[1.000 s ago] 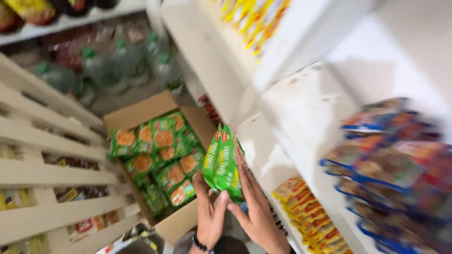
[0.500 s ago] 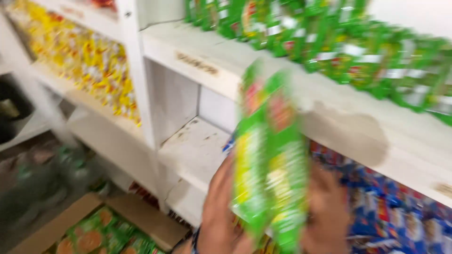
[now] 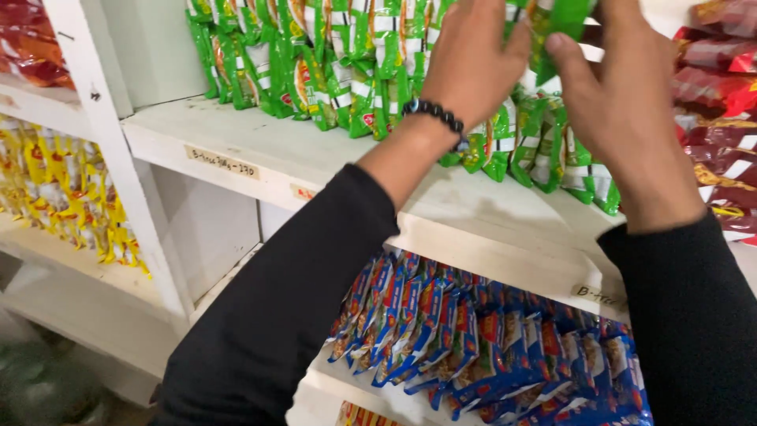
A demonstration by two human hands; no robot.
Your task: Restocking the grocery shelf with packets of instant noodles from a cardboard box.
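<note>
Both my hands are raised to the upper white shelf [image 3: 260,154]. My left hand [image 3: 473,63], with a black bead bracelet on its wrist, and my right hand [image 3: 623,102] together grip green snack packets [image 3: 556,20] at the top edge of the view. The held packets sit against a row of upright green packets [image 3: 315,63] lined along that shelf. Both arms wear black sleeves. Most of the held packets are hidden behind my fingers.
Blue and red packets [image 3: 473,339] fill the shelf below. Yellow packets [image 3: 71,197] stand on the left bay, red packets [image 3: 721,87] at the far right. A white upright post [image 3: 118,150] divides the bays.
I lifted the green packets from over the cardboard box on the floor up to the upper shelf. My view swung from the floor to the shelves.
</note>
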